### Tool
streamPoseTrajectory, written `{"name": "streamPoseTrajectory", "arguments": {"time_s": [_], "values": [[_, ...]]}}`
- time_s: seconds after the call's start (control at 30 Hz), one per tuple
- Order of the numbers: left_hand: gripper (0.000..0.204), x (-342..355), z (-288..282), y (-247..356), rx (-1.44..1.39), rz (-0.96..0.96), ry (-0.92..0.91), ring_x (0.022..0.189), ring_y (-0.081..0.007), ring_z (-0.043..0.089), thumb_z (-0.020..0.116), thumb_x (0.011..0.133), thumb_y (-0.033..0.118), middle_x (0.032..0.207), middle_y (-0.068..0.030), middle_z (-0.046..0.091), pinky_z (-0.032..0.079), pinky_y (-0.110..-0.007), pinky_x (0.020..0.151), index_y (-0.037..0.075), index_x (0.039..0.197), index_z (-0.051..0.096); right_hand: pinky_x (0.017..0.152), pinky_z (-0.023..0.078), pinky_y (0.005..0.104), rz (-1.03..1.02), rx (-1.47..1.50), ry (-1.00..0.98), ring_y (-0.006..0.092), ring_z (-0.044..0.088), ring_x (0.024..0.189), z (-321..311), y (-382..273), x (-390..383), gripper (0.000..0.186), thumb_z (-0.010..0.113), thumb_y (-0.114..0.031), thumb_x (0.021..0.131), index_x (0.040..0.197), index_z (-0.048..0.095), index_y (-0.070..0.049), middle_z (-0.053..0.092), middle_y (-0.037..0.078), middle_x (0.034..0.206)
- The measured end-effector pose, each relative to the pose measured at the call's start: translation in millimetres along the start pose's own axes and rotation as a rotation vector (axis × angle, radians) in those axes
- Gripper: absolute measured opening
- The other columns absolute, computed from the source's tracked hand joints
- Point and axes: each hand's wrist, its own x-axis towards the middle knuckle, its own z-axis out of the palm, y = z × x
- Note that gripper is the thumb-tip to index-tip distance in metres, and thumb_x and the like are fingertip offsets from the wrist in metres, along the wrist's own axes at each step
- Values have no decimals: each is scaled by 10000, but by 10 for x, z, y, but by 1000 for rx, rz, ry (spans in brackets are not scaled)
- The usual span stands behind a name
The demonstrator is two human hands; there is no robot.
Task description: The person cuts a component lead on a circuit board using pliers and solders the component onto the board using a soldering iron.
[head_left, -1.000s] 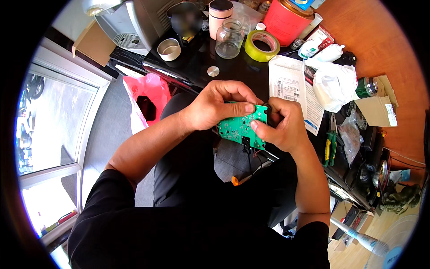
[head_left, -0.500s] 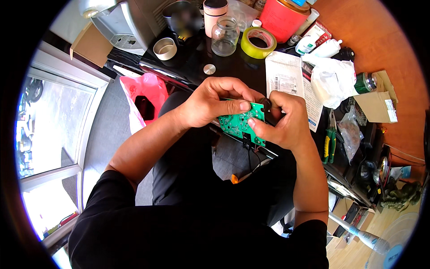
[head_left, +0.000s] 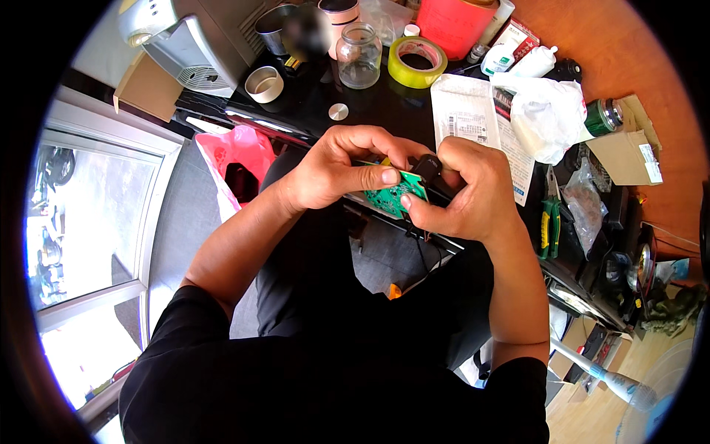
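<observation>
A green circuit board (head_left: 386, 197) is held above my lap near the desk's front edge, tilted, with a black part (head_left: 427, 167) at its upper right. My left hand (head_left: 346, 164) grips the board's top edge, thumb across its face and fingers curled behind. My right hand (head_left: 470, 191) holds the right end, thumb pressed on the green face and fingers bent round the black part. Black cables (head_left: 416, 243) hang below the board. Just beyond my right hand lie a paper mailer (head_left: 466, 103) and green-yellow pliers (head_left: 551, 222).
The black desk (head_left: 310, 103) carries a glass jar (head_left: 359, 59), yellow tape (head_left: 418, 63), a metal cup (head_left: 264, 84), a red canister (head_left: 451, 26) and a white bag (head_left: 547, 111). A silver appliance (head_left: 185, 55) sits back left; a pink bag (head_left: 225, 152) is below.
Both hands have risen slightly with the board, which has tipped so that less of its green face shows and more of the black part appears on top.
</observation>
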Motion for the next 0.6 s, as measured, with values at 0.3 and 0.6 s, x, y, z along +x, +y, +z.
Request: {"name": "streamPoseTrajectory", "arguments": {"time_s": [0.3,0.6], "values": [[112,-13,-75,40,1,11,76,1113,-197,651,664,939,9,1204,-168,691,511,-346,996,-5,1048,686,450,348,339,67,30,-48,214,442,467,65,25,83,491,833,-366,621,615,435,-79,448,48,549],[152,101,-89,-210,-110,70,75,945,-119,663,744,879,31,994,-60,724,527,-272,860,-14,1015,692,564,286,346,214,121,84,163,370,625,328,447,-229,548,772,-460,704,719,425,-36,374,12,651]]}}
